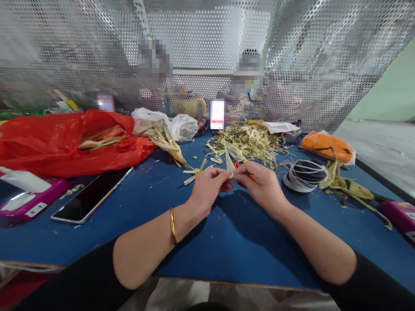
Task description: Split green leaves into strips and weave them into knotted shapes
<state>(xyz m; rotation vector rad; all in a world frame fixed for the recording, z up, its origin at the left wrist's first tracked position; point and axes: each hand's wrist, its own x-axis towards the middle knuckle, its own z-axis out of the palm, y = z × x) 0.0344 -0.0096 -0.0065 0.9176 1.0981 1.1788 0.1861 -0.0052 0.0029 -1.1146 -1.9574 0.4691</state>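
Observation:
Close together over the middle of the blue table, my left hand (212, 185) and my right hand (261, 183) pinch the base of a pale, pointed corn husk piece (229, 162). Its tip stands up above the fingers. An object with red handles (251, 176), partly hidden, shows behind my right hand. Cut pale green husk strips (197, 172) lie just beyond my left hand. A heap of husk scraps (249, 140) spreads behind both hands. To the right of my right hand sits a spool of white cord (305, 176).
At left lie a red plastic bag (65, 142) with dry husks, a black-screened phone (94, 194) and a purple power strip (35, 198). An orange packet (329, 147) and husk leaves (353, 188) are at right. A perforated metal screen (204, 39) closes off the back, people beyond it.

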